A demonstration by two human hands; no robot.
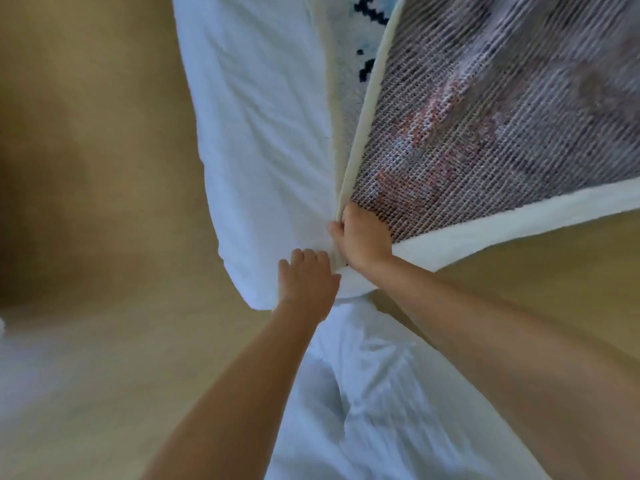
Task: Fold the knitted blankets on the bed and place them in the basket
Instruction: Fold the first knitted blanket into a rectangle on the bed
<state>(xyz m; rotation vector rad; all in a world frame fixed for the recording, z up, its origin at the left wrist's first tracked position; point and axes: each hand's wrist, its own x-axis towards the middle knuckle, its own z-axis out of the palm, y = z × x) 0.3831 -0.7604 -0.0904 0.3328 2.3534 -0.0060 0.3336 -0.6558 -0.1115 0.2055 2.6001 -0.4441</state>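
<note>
the left hand (308, 282) pinches the sheet (263, 133) beside the right hand (363, 237), fisted on the blanket (485, 116) corner; soft, floppy knit, best held by corners.

Floor (86, 341): tan, smooth, blurred, darker towards the left. White cloth (374, 393): crumpled, low in the middle.

A tan, wood-toned floor (97, 209) fills the left side and the lower right — blurred, with no grain or seams to make out. A darker shadow lies along its far left edge. Light is soft and even. White bed linen (263, 140) runs up the middle — creased, rounded at its corner.
</note>
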